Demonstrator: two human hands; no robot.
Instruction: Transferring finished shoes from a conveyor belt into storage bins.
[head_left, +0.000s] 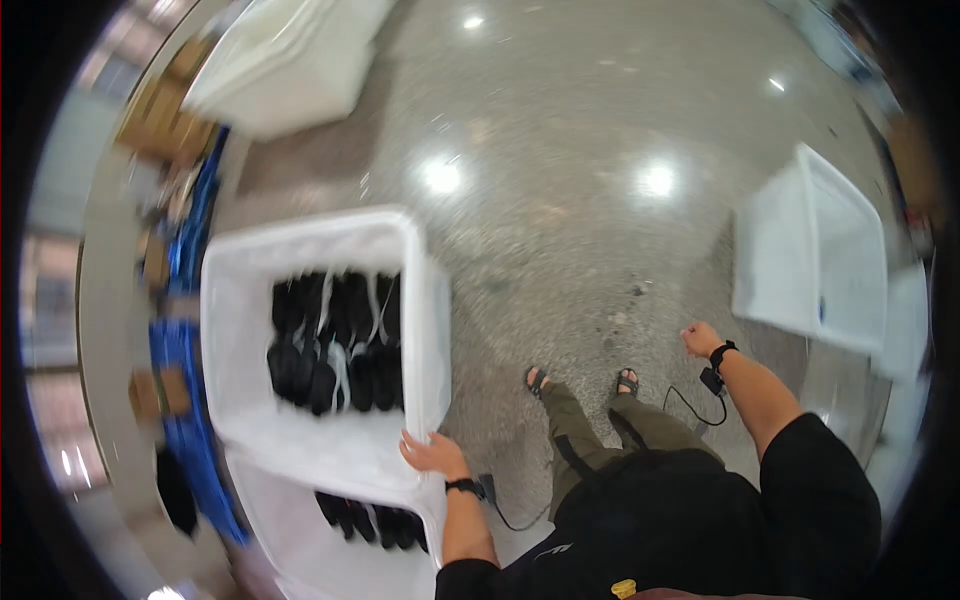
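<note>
At left of centre, a white bin (pixel 428 340) of black items (pixel 300 365) stands against the left hand (pixel 435 455), slightly spread on its near corner, grip unclear; right of centre, the right hand (pixel 702 338) is loosely curled, exact closure unclear.

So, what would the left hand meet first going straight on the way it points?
The left hand is at the corner of a white bin and points inward, so probably the black items inside; depth is unclear, and it might pass above them.
</note>
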